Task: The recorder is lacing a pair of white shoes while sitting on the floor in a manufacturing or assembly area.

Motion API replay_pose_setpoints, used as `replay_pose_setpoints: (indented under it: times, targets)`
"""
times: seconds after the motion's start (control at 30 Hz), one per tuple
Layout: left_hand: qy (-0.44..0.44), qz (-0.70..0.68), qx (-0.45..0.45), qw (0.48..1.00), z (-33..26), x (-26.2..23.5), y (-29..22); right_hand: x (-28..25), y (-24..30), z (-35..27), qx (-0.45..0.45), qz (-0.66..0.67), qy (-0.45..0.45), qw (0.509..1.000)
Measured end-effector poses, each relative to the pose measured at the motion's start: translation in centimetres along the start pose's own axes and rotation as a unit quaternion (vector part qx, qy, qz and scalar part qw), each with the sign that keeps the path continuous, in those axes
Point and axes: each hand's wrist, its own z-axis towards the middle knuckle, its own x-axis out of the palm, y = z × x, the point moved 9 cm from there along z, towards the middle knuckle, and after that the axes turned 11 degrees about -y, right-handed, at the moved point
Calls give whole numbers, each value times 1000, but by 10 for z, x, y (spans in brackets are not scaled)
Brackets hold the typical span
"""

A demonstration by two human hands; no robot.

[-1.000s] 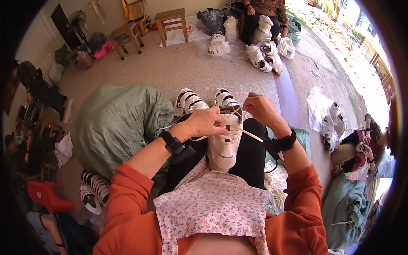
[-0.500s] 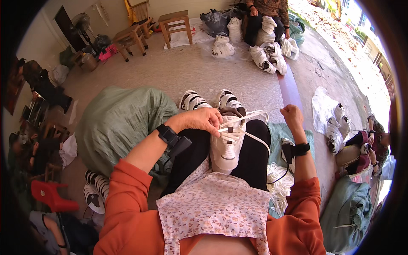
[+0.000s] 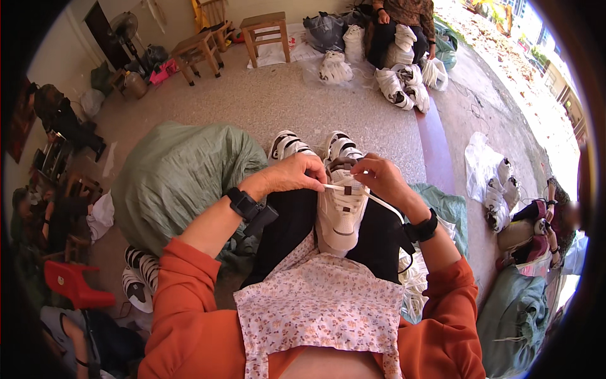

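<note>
A white sneaker [image 3: 341, 221] with dark brown lining lies between my thighs, toe toward me. White flat shoelace [image 3: 382, 203] crosses its tongue, and a loose length trails to the right beneath my right wrist. My left hand [image 3: 295, 173], at the shoe's left side, pinches a piece of lace between thumb and forefinger. On the opposite side my right hand [image 3: 384, 179] is closed by the upper eyelets, its fingertips pinched on lace; the exact grip is partly hidden. Beyond the sneaker, my own striped white shoes [image 3: 291, 145] rest on the floor.
A big green sack [image 3: 183, 183] bulges at my left. Bundled white laces [image 3: 413, 278] lie by my right thigh on green sheeting [image 3: 445, 205]. Striped shoes [image 3: 137, 284] and a red stool [image 3: 76, 284] are at left. A person [image 3: 404, 22] sits ahead among shoe stacks; others sit at the sides.
My right hand has come in from the far right, where it held a lace stretched out, to the sneaker's upper eyelets. My left hand stays at the shoe's left side.
</note>
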Motion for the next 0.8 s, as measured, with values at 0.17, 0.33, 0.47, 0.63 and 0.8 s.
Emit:
replay_pose_setpoints:
  times: [0.17, 0.33, 0.47, 0.63, 0.8]
  targets:
    - [-1, -129, -37, 991, 4, 12, -5, 32, 14, 14, -85, -29, 76, 993]
    - [3, -216, -25, 976, 12, 18, -2, 42, 7, 23, -58, -6, 146, 988]
    - [-1, -182, -38, 983, 13, 9, 7, 48, 2, 23, -76, -22, 162, 984]
    - [33, -135, -90, 986, 6, 5, 14, 51, -6, 22, -76, -54, 164, 982]
    - [48, -119, -81, 988, 11, 8, 18, 53, -4, 21, -43, -76, 182, 979]
